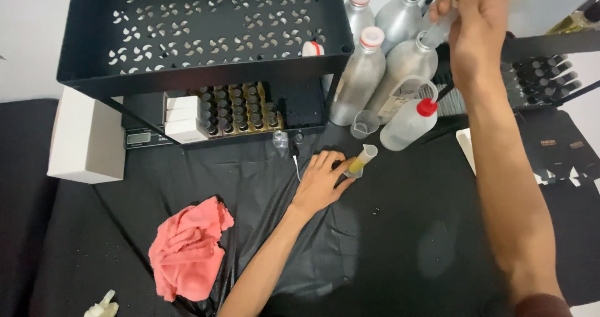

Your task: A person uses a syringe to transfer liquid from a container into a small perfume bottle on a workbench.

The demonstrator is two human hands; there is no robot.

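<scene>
My left hand (320,181) rests on the black table cover and steadies a small clear measuring cylinder (362,160) with yellow liquid in its lower part. My right hand (473,18) is raised high at the upper right, gripping a clear syringe-like tube (439,26) whose tip points down at the open neck of a silver metal bottle (406,67). A yellow thing shows just above that hand at the frame's top edge.
Several silver bottles (361,73), a squeeze bottle with a red cap (410,122) and a small clear beaker (364,123) stand behind the cylinder. A black perforated rack (200,36) holds small vials (237,108). Pink cloth (187,248) lies front left, white box (87,139) far left.
</scene>
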